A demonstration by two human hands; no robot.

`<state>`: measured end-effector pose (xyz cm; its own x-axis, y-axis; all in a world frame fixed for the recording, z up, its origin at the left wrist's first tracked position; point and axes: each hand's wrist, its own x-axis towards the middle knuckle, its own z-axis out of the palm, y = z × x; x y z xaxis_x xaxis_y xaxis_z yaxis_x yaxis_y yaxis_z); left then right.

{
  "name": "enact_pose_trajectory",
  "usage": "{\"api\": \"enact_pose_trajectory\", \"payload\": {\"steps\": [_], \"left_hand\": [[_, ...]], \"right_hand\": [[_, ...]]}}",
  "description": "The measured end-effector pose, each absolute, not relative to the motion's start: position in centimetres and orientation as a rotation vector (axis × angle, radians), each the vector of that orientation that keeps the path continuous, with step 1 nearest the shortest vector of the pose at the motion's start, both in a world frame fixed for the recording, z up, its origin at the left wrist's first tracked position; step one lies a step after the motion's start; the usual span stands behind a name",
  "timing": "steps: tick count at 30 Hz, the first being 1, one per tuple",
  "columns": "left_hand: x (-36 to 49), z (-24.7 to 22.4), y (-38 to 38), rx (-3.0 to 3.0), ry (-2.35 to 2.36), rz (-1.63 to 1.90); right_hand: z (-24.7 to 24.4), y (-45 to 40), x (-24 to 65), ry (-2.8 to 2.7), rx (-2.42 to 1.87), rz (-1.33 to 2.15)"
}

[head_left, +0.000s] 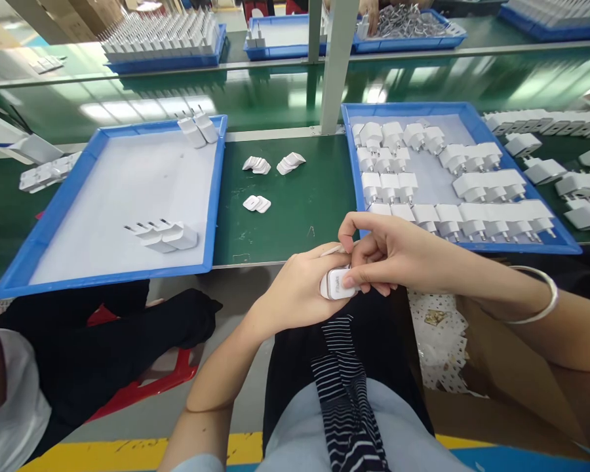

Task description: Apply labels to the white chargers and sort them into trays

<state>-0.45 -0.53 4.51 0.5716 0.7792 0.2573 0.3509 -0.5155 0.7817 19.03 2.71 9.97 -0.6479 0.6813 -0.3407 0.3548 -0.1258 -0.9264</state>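
Note:
Just past the table's front edge, my left hand is wrapped round a white charger piece whose rounded face points up. The fingers of my right hand are closed on the right side of that same piece, the thumb lying on its face. A thin white sliver shows between the hands above it; what it belongs to is unclear. Small white caps lie in three little groups on the green table, ahead of my hands.
A blue-rimmed tray with several white plug chargers stands left. Another blue tray at right holds rows of chargers. A metal post rises behind the table. A person sits at far left; another's hand reaches in at the back.

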Motion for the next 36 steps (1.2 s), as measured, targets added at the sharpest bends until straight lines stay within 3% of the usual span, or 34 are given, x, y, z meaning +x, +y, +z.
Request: {"api": "enact_pose_trajectory", "payload": {"steps": [20, 27, 36], "left_hand": [[-0.2, 3.8, -0.2, 2.077, 0.882, 0.824], [-0.1, 4.0, -0.4, 1.928, 0.836, 0.926], [-0.6, 3.2, -0.5, 1.885, 0.783, 0.964]], "right_hand": [[10.0, 2.8, 18.6, -1.912, -1.240, 1.820], [9.3, 2.9, 18.3, -1.939, -1.200, 1.668], [8.9, 2.4, 18.6, -1.756, -0.987, 1.830]]}}
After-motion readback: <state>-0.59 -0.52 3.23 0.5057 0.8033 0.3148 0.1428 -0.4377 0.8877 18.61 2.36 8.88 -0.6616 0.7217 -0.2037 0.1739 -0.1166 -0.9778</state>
